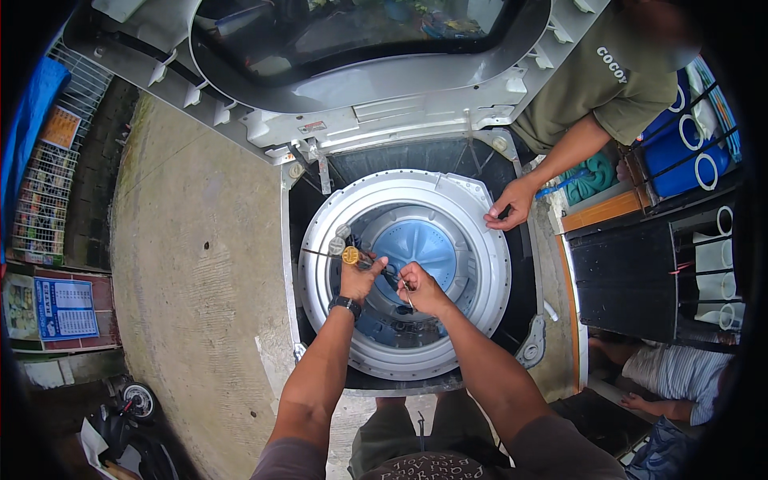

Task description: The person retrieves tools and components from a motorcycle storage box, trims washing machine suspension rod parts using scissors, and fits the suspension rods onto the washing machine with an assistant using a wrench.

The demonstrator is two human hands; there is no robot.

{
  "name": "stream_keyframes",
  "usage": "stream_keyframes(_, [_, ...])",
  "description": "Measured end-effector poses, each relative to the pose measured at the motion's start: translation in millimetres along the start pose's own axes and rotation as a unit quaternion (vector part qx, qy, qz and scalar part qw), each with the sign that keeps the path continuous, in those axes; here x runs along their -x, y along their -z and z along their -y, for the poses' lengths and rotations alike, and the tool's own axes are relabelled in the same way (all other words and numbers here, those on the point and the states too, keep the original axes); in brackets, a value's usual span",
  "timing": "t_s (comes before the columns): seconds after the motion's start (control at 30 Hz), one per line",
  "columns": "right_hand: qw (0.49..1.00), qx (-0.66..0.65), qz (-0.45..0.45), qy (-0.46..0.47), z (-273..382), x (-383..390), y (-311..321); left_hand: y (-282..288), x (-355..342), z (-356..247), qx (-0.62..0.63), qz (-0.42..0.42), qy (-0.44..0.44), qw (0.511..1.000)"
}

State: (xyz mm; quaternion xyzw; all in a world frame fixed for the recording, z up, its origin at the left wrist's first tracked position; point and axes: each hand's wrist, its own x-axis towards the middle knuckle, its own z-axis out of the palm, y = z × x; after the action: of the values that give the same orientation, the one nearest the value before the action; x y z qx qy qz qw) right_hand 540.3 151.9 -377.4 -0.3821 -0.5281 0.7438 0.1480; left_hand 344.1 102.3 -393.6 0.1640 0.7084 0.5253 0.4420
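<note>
In front of me stands a top-load washing machine with its round grey tub uncovered and a blue pulsator at the bottom. My left hand, with a black watch on the wrist, is closed over the tub's left half. It grips a bundle of rods with round caps, one yellow cap and some grey ones; a thin rod juts out to the left. Close beside it, my right hand is closed around a thin metal rod. The fingers partly hide where the pieces meet.
The machine's top panel is tipped up at the back. Another person's hand is over the tub's right rim with a small dark piece. Blue containers stand at right, a second person's striped sleeve below. Concrete floor lies left; a motorcycle is lower left.
</note>
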Motion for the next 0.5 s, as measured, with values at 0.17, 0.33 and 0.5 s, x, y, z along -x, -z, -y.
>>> stream_keyframes(0.17, [1.000,0.010,-0.007,0.012,1,0,0,12,2,-14,-0.164,0.105,-0.109,0.975])
stream_keyframes(0.33, [0.998,0.045,0.015,0.032,-10,10,-19,13,3,-26,-0.232,0.107,-0.100,0.962])
stream_keyframes(0.5, [0.990,0.127,0.024,0.048,-22,0,-29,-8,2,-22,-0.298,0.002,-0.107,0.949])
